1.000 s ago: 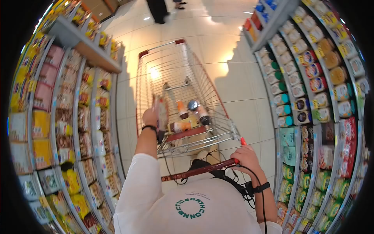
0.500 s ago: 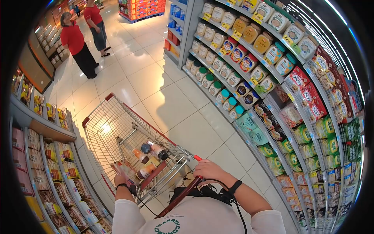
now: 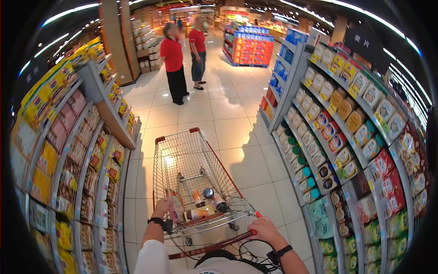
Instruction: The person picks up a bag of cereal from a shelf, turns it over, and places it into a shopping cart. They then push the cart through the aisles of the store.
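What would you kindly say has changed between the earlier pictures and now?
Only the view visibly shifted: it swung right, then came back left and lifted towards two people. Nothing was visibly let go: right hand stays on the cart handle, left hand by the pink packet.

**One arm reaching forward, one hand curled at my right**

My left forearm points up and away from me, coming out of a white sleeve, with a dark band around the wrist. My left hand is farther forward than the other, its back partly turned up; I can't make out how its fingers are set.

My right forearm is bare and slants inward from the lower right, a black strap around its wrist. My right hand is nearer my body, knuckles up and fingers curled over in a closed grip. My two hands are well apart, one to each side of my chest.
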Tool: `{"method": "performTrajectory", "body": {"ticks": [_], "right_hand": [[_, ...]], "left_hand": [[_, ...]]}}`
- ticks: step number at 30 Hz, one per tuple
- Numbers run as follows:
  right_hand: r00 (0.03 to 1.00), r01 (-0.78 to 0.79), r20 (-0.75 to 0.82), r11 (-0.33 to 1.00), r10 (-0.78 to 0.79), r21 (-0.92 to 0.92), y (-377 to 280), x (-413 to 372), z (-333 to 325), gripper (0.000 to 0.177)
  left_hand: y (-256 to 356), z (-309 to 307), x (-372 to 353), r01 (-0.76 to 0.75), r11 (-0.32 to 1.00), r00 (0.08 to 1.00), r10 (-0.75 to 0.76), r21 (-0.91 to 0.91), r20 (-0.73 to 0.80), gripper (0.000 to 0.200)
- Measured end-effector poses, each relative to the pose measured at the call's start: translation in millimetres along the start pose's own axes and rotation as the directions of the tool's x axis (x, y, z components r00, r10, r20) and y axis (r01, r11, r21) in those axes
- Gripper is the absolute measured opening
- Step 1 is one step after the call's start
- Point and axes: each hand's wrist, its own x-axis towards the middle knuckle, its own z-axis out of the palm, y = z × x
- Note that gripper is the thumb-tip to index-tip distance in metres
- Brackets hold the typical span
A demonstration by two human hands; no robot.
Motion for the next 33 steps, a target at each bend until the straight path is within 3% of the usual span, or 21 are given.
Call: {"method": "performTrajectory", "body": {"ticks": [2,3,5,7,9,11,13,14,16,19,23,26,33], "right_hand": [[1.0,0.011,-0.006,0.999,-0.012,-0.03,-0.6,-3.9,0.9,0.029],[1.0,0.003,-0.018,0.999,-0.003,-0.034,1.1,-5.0,2.6,0.031],[1.0,0.022,-0.017,0.999,-0.023,-0.044,2.7,-9.5,5.2,0.034],[1.0,0.011,-0.009,0.999,-0.012,-0.05,4.4,-13.4,5.3,0.034],[0.999,0.03,-0.022,0.997,-0.032,-0.068,3.5,-21.1,4.8,0.035],[0.998,0.046,-0.045,0.995,-0.05,-0.086,5.9,-27.4,7.0,0.037],[0.994,0.052,-0.095,0.996,-0.059,-0.075,9.0,-37.2,14.6,0.044],[0.992,0.06,-0.108,0.996,-0.068,-0.07,9.4,-43.9,19.0,0.044],[0.969,0.078,-0.227,0.993,-0.096,-0.086,8.2,-58.3,19.6,0.051],[0.959,0.094,-0.248,0.979,-0.139,-0.182,6.8,-79.1,20.7,0.054],[0.952,0.08,-0.276,0.98,-0.129,-0.183,-0.9,-99.8,29.9,0.053],[0.888,0.122,-0.407,0.964,-0.211,-0.235,-5.1,-113.7,43.4,0.049],[0.823,0.028,-0.538,0.958,-0.184,-0.286,-24.4,-125.0,78.3,0.056]], "left_hand": [[13.0,-5.5,-49.0,-0.212,0.961,0.977,0.207,-0.178,-0.043,0.035],[12.7,-5.7,-75.9,-0.216,0.956,0.976,0.207,-0.198,-0.066,0.035],[11.0,-6.7,-139.7,-0.487,0.873,0.86,0.484,0.024,-0.161,0.031],[29.6,-5.9,-232.7,-0.439,0.898,0.882,0.438,0.034,-0.174,0.029],[6.5,10.9,-278.3,-0.642,0.726,0.682,0.687,0.246,-0.25,0.025],[-41.5,38.0,-294.3,-0.631,0.664,0.582,0.747,0.4,-0.321,0.022],[-69.6,54.3,-315.3,-0.475,0.69,0.72,0.661,0.545,-0.209,0.028],[-78.4,58.9,-321.0,-0.47,0.684,0.714,0.666,0.557,-0.216,0.028],[-86.8,65.9,-323.2,-0.46,0.553,0.637,0.75,0.695,-0.175,0.035],[-103.0,65.8,-323.9,-0.494,0.63,0.602,0.745,0.599,-0.287,0.037],[-116.8,72.4,-332.4,-0.48,0.504,0.504,0.828,0.718,-0.245,0.029],[-123.8,73.1,-329.5,-0.482,0.528,0.497,0.822,0.7,-0.278,0.028],[-124.9,42.4,-320.7,-0.582,0.501,0.497,0.843,0.641,-0.207,0.03]]}}
